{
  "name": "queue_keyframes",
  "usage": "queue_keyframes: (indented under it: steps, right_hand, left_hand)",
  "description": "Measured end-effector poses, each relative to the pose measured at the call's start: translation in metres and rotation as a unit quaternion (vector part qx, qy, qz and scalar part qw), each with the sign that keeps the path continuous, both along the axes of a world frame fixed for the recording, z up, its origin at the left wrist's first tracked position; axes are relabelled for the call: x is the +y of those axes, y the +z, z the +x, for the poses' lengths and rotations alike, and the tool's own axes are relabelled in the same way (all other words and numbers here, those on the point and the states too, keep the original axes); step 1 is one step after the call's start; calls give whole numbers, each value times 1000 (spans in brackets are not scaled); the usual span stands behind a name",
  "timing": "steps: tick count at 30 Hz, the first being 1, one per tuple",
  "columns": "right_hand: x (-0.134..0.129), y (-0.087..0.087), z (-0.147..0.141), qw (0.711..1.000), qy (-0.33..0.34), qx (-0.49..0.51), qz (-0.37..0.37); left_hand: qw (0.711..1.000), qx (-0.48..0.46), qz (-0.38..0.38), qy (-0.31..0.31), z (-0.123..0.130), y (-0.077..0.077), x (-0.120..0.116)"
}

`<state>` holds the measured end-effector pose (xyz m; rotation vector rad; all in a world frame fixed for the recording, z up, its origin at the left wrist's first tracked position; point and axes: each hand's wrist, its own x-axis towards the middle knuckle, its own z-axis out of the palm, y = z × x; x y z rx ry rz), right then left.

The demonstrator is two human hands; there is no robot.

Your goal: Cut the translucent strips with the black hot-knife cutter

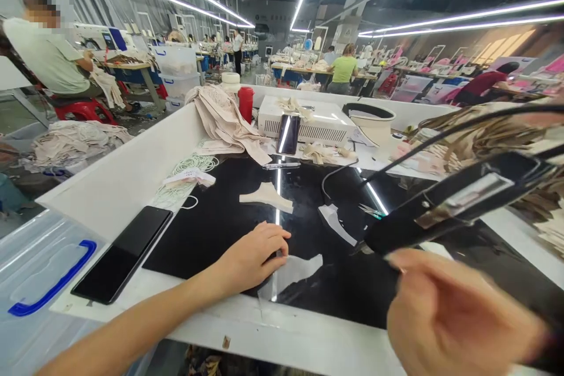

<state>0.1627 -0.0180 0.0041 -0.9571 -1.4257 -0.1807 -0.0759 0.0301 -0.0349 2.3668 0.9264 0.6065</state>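
My left hand (259, 252) rests on the black glossy board (198, 247), its fingers curled together over the left end of a thin white fabric piece (302, 268). At the right, my right hand (445, 311) is blurred, thumb and fingers drawn together; what they hold, if anything, cannot be made out. Just above it is a black corded tool (396, 229), its tip near the board. A beige fabric piece (267, 196) lies beyond my left hand, and a white curved piece (337, 224) lies between the hands. Small scissors (372, 211) are beside that piece.
A black phone (123, 252) lies at the left edge. Behind the board are a white box (308, 120), an upright phone (288, 134), a red cup (245, 104) and piled fabric (224, 114). Brown fabric strips (467, 129) crowd the right. People sit at other tables.
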Motion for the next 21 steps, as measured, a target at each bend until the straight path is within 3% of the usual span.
queue_keyframes:
  steps: [3,6,10,13,17,21]
  right_hand:
    - [5,-18,-9,972,112,-177,-111]
    - [18,-31,-20,940,152,-242,-185]
    - [26,-29,-27,908,182,-214,-311]
    - [33,-18,-32,897,215,-177,-344]
    - [55,-9,-43,912,205,-124,-332]
    - [84,-11,-57,914,175,-102,-352]
  left_hand:
    - [1000,-24,-4,-3,0,0,-1]
    - [998,-54,-27,10,-2,2,-1]
    - [984,-96,-134,61,-5,12,-1]
    - [965,-155,-195,77,-6,20,5]
    - [954,-193,-202,107,-10,23,26]
    - [953,-193,-170,161,-20,21,54]
